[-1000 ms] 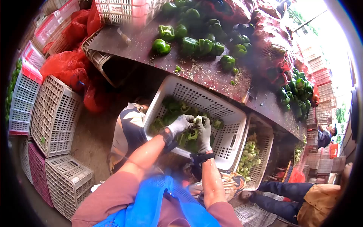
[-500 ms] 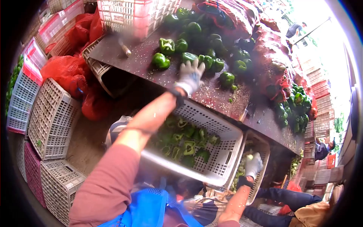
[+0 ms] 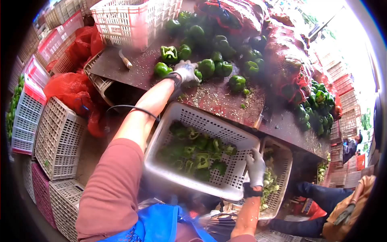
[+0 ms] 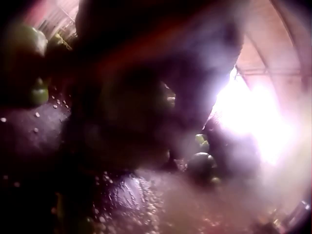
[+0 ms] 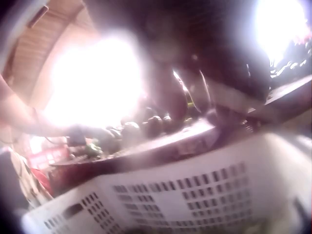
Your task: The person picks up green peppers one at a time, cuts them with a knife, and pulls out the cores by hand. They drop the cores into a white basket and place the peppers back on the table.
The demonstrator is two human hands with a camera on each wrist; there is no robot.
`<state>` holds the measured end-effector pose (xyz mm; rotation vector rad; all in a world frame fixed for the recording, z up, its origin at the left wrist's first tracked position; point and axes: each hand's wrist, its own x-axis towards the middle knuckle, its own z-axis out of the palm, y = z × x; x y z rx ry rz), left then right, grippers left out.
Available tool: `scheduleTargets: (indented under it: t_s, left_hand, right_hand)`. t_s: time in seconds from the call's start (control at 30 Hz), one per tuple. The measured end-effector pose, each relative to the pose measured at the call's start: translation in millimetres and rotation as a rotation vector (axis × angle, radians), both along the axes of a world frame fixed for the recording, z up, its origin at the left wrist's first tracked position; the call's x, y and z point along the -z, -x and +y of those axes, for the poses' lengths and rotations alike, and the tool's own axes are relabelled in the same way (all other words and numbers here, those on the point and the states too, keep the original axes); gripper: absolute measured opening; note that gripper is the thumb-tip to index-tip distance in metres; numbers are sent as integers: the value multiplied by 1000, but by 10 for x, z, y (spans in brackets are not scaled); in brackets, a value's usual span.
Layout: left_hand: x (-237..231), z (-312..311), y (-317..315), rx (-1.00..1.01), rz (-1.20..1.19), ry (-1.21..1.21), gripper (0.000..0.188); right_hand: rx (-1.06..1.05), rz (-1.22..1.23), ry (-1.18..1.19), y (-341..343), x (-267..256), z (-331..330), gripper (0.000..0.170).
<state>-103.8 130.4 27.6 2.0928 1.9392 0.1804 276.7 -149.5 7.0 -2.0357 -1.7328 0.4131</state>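
In the head view, the gloved left hand (image 3: 185, 71) curls round a green pepper (image 3: 198, 74) at the table's near edge, partly hiding it. Its back faces the camera. The left wrist view is dark and blurred round this hand. Over the right end of the pale crate (image 3: 192, 188) is the gloved right hand (image 3: 255, 166), fingers loosely extended and no object visible in them. Cut green pepper pieces (image 3: 202, 160) lie inside that crate. Beyond the right hand, a second crate (image 3: 285, 177) holds light green scraps (image 3: 271, 187).
Whole peppers (image 3: 206, 68) and scattered seeds cover part of the dark table (image 3: 141, 72). Red net sacks (image 3: 282, 52) stand at its back, a white crate (image 3: 133, 24) at its left. Stacked crates (image 3: 56, 137) rise on the left. Another person (image 3: 342, 205) is at lower right.
The hands parted from the pieces over the crate; the left reached up to the table and now grips a pepper. The right went to the scrap crate, then came back left towards the pale crate's edge.
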Motion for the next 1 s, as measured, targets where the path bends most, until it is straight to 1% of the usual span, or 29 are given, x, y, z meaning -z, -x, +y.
scheduleTargets:
  t_s: [0.03,0.07,0.1,0.17,0.2,0.23,0.27,0.3,0.33,0.37,0.4,0.43,0.47,0.5,0.53,0.57,0.6,0.63,0.67,0.7,0.73,0.77,0.8,0.83,0.87,0.9,0.93,0.97,1.0]
  left_hand:
    - [7,-62,49,-6,-62,14,77]
    - [123,-71,143,6,-242,-23,77]
    - [213,-95,222,10,-683,80,68]
    - [218,-391,252,81,-1571,477,50]
    - [262,-514,211,292,-1932,743,42]
    - [183,-768,48,249,-2140,826,44]
    - [322,-878,-28,165,-2126,767,45]
    - [567,-951,-109,80,-2111,712,45]
    - [822,-1024,-215,108,-2101,738,43]
    - [972,-1139,-336,139,-2091,764,40]
    - [617,-1529,-478,8,-2064,654,39]
    - [629,-1612,-683,-170,-2165,567,27]
    - [913,-1562,-753,-110,-2171,674,31]
    - [1118,-1410,-787,-32,-2179,761,35]
    - [1136,-1444,-787,-38,-2178,782,42]
    - [1106,-1546,-835,-45,-2193,786,42]
    - [981,-1635,-860,-12,-2211,793,42]
    - [840,-1709,-872,26,-2222,800,42]
    - [778,-1791,-874,60,-2323,837,43]
    - [775,-1856,-878,48,-2319,847,43]
    - [758,-1895,-892,22,-2390,872,43]
    - [725,-1920,-896,2,-2464,890,42]
    - [559,-2044,-847,38,-2441,839,39]
    - [564,-2065,-837,34,-2449,830,39]
    - [569,-2093,-806,60,-2406,779,37]
    - [492,-2158,-746,82,-2354,732,35]
    - [410,-2235,-660,128,-2355,787,33]
    - [353,-2269,-607,124,-2347,790,33]
    - [316,-2290,-576,136,-2321,767,32]
  right_hand:
    - [-32,87,-46,204,27,73,42]
    - [-65,215,-64,435,37,150,43]
    - [-98,342,-79,675,29,218,45]
    - [-105,614,-78,1158,-57,352,55]
    - [-109,685,-113,1402,-134,397,62]
    - [-109,753,-147,1576,-219,446,70]
    - [-218,565,-282,1638,-146,573,75]
    - [-321,370,-407,1685,-45,679,81]
    - [-271,278,-416,1765,-55,700,81]
    - [-222,184,-424,1823,-60,722,82]
    - [-128,314,-412,1796,-26,743,81]
    - [-96,474,-412,1676,233,855,79]
    - [-116,347,-418,1625,356,798,77]
    - [-149,216,-439,1608,365,829,76]
    - [-160,207,-446,1604,316,822,76]
    - [-192,144,-432,1590,266,689,72]
    - [-218,86,-421,1593,199,594,68]
    - [-213,83,-418,1606,114,542,68]
    - [-289,91,-404,1634,35,475,60]
    - [-364,103,-385,1687,-15,393,52]
    - [-270,215,-435,1766,-48,332,45]
    - [-274,216,-435,1766,-50,315,45]
    - [-298,264,-452,1747,-53,313,43]
    - [-323,312,-464,1718,-57,304,42]
    - [-433,112,-542,1686,-120,297,43]
    - [-436,122,-538,1678,-191,277,43]
    - [-517,64,-486,1670,-273,257,47]
    - [-594,3,-434,1667,-346,227,51]
    - [-621,-32,-436,1669,-400,186,53]
